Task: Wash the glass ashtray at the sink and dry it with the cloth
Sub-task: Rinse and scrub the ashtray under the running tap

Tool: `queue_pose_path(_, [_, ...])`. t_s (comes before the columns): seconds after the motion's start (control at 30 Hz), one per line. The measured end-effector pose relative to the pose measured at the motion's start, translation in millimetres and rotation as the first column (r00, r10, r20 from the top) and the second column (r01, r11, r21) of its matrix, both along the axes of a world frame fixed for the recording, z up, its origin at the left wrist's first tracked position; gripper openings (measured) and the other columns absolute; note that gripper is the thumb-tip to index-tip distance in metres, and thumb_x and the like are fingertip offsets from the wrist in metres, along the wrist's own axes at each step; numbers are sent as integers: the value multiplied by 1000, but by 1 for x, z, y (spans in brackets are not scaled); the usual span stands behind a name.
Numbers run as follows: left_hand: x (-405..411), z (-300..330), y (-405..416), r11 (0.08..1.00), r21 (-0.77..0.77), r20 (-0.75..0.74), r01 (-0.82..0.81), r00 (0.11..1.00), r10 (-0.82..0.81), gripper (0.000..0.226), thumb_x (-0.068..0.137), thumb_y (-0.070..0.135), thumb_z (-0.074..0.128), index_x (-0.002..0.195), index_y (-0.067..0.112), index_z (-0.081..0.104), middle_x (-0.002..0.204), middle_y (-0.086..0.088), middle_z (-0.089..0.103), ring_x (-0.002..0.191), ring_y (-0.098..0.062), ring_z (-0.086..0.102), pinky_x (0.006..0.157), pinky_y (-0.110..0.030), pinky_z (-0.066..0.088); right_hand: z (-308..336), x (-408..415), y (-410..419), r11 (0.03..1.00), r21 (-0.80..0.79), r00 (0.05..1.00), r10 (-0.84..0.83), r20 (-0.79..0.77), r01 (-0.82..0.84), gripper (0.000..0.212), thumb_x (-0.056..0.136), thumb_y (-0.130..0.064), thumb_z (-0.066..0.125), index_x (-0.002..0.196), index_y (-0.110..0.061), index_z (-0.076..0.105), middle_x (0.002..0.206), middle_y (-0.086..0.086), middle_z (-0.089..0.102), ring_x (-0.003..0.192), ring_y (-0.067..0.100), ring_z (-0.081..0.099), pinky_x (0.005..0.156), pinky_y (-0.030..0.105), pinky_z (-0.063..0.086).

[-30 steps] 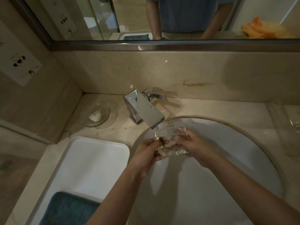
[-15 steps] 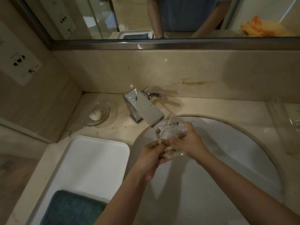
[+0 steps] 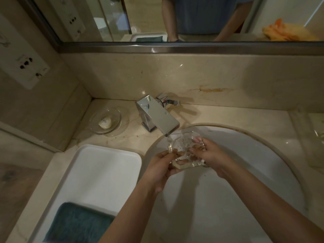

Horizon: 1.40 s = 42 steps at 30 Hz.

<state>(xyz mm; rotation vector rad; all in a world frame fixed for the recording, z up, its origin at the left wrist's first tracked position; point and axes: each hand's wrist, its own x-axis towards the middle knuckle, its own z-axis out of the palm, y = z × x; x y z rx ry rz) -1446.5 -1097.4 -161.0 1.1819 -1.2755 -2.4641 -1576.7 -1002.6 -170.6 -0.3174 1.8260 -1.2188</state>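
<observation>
The clear glass ashtray [image 3: 182, 145] is held over the white sink basin [image 3: 263, 172], just under the chrome tap's spout [image 3: 158, 118]. Dark specks show in its bowl. My left hand [image 3: 160, 168] grips its near-left corner, fingers curled under the thick base. My right hand [image 3: 208, 152] holds the right side, fingertips showing through the glass. The teal cloth [image 3: 75, 225] lies at the near end of a white tray [image 3: 105, 165] to the left of the basin. Whether water is running cannot be told.
A glass soap dish with a small white soap [image 3: 106, 122] stands left of the tap. A socket plate [image 3: 26, 67] is on the left wall. The mirror [image 3: 192, 18] reflects a person's torso and an orange cloth [image 3: 287, 31]. A clear object [image 3: 315, 134] sits at the right edge.
The ashtray has tipped back from nearly on edge to lying flatter under the spout, its speckled bowl now facing up. Both hands shifted round it and kept hold.
</observation>
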Motion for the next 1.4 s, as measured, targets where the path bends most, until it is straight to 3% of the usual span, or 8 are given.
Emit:
queue_pose_path(0.23, [2,2,4,998,-12,5,54,999,-54,26,89,-6,41,89,4,65,75,-5,73,68,-14,69,65,-26,59,2,6,4,997,-8,997,71,-9,-71,65,64,-1,80,115,-17,43,98,5,63,87,14,62,74,23,51])
queue_pose_path(0.4, [1,1,7,995,-8,25,104,994,-104,29,85,-8,44,107,9,54,91,-8,68,78,-17,66,78,-34,57,1,13,-3,986,153,978,88,-189,-59,86,32,-52,80,105,-18,50,100,5,66,91,22,66,83,45,54])
queue_pose_path(0.5, [1,5,8,992,27,-17,119,993,-119,36,83,-12,42,111,6,56,103,-14,68,90,-25,66,74,-33,59,0,13,-8,971,237,948,106,-300,-34,74,37,-65,74,92,-18,59,85,1,70,80,21,67,78,45,55])
queue_pose_path(0.73, [0,2,11,968,223,-62,117,992,-106,37,77,-12,31,94,9,56,83,-7,74,72,-24,70,69,-40,59,-7,8,-10,975,219,930,114,-351,-37,39,87,-49,51,77,-12,60,82,13,71,82,32,66,80,48,52])
queue_pose_path(1.0, [0,-1,7,920,387,-105,63,994,-24,48,80,-7,27,90,11,71,84,-14,74,76,-34,71,73,-48,56,-8,8,7,978,121,971,185,-153,-167,16,90,-31,51,106,-28,54,102,2,69,97,21,64,92,46,50])
queue_pose_path(1.13, [-2,-1,10,905,423,-104,44,995,1,47,78,-8,27,99,5,66,94,-17,73,85,-32,68,75,-48,56,1,8,11,975,-23,975,221,-33,-221,65,67,-5,79,116,-30,45,105,4,68,98,17,66,87,35,53])
queue_pose_path(1.27, [-2,-1,16,914,405,-117,33,993,16,54,75,-11,25,109,13,60,97,-13,73,83,-30,70,76,-49,56,-11,9,5,975,130,958,205,-200,-182,97,33,-50,84,117,-45,35,97,-2,71,94,18,68,89,47,52])
queue_pose_path(1.4, [-1,-2,22,912,403,-127,75,992,-26,58,74,-10,25,118,12,56,107,-14,69,85,-33,69,74,-48,58,-12,12,-2,980,192,938,110,-329,-47,81,51,-64,71,120,-36,39,91,0,70,89,24,67,86,47,51])
